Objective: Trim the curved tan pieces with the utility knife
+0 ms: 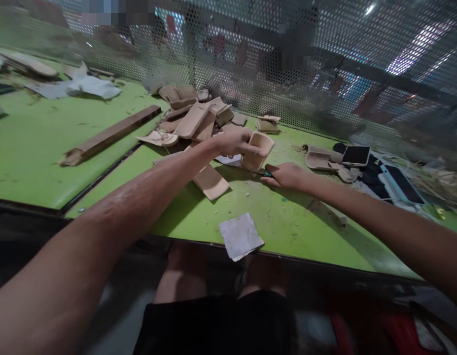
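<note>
My left hand (238, 143) is closed around a pale, curved piece of wood or bamboo (258, 154), which is tilted up above the green table. Just to its right, my right hand (286, 176) is closed on a small green-handled tool (267, 173). The tool's front reaches the lower edge of the curved piece; its tip is too small to make out. Behind my left hand lies a heap of similar curved pieces (193, 121). One loose curved piece (211, 181) rests flat below my left wrist.
A square stack of paper (241, 235) overhangs the green table's (191, 221) front edge. A long wooden strip (113, 134) lies left. Phones (356, 156) and a curved offcut (319, 157) lie right. A perforated metal screen (243, 64) stands along the back.
</note>
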A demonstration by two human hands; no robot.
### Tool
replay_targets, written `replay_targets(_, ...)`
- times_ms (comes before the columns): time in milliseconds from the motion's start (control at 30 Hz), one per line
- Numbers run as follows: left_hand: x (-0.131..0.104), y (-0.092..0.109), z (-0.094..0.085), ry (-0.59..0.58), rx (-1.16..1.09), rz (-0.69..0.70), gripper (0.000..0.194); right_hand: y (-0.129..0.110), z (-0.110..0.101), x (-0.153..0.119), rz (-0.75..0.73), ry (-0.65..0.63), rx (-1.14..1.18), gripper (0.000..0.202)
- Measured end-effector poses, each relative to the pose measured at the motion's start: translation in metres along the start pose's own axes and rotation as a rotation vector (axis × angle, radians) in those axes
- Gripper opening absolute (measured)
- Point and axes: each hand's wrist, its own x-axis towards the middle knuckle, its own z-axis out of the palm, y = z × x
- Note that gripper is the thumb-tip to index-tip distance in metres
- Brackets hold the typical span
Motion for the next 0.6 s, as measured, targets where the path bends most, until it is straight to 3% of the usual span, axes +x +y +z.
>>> replay_targets(600,-0.0010,0.0013,0.0005,-0.014,-0.113,0.010,0.036,0.0023,0.0045,0.0080,-0.053,0.024,0.084,0.049)
